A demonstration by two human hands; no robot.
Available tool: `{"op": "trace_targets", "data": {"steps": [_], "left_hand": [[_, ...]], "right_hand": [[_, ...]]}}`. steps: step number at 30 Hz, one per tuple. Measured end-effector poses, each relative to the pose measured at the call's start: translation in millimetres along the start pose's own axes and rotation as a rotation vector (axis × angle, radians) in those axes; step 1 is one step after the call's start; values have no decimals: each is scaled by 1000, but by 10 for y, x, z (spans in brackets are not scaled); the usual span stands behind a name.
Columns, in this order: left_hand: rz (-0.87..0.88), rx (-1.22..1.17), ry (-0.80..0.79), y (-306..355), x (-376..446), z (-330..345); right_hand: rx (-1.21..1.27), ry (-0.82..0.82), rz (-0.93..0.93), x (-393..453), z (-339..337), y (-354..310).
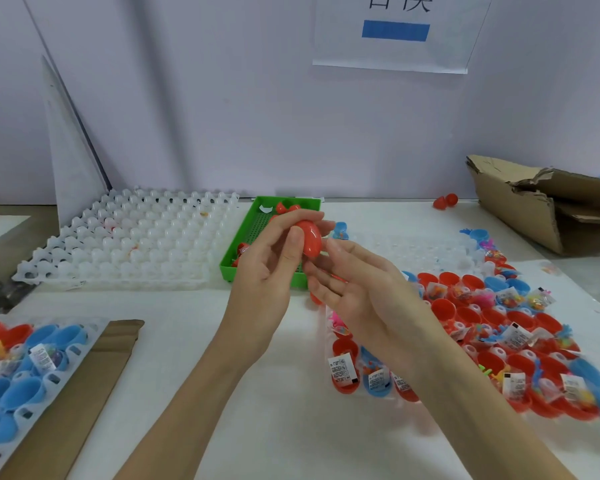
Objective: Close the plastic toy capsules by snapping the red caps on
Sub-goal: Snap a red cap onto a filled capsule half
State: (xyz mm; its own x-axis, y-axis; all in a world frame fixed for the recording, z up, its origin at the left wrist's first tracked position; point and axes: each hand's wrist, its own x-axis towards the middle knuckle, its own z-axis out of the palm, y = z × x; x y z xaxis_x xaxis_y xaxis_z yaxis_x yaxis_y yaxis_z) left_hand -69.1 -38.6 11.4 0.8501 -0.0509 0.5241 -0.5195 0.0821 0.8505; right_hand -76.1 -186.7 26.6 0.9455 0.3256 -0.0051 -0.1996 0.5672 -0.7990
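left hand fingers clamped on red capsule, raised above counter for capping | right hand fingers apart, cupped beneath, probably steadying | open halves wait in tray at right

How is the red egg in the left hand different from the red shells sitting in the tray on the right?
The red egg is closed, its inside hidden; the red shells are open halves, many showing small packets and toys. The egg is held up by the left hand, off the table; the shells sit in rows in the clear tray. Both are the same glossy red plastic.
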Motion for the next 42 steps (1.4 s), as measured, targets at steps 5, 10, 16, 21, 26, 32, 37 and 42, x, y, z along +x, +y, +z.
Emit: {"op": "trace_targets", "data": {"steps": [5, 10, 16, 21, 26, 32, 37, 42], "left_hand": [[23, -67, -44, -28, -18, 61], [74, 1, -50, -43, 2, 56], [11, -10, -88, -2, -28, 79], [-6, 32, -101, -25, -20, 28], [-21, 90, -129, -27, -14, 14], [-21, 144, -152, -2, -20, -8], [-28, 125, -98, 21, -31, 10], [44, 196, -40, 43, -74, 57]], "right_hand": [[9, -93, -33, -10, 46, 40], [-90, -39, -84, -23, 34, -21], [-99, -27, -88, -39, 61, -39], [-19, -53, -45, -14, 63, -34], [47, -145, 56, 2, 62, -15], [62, -185, 79, 27, 6, -20], [7, -170, 103, 50, -23, 2], [2, -203, 91, 52, -45, -9]]}}
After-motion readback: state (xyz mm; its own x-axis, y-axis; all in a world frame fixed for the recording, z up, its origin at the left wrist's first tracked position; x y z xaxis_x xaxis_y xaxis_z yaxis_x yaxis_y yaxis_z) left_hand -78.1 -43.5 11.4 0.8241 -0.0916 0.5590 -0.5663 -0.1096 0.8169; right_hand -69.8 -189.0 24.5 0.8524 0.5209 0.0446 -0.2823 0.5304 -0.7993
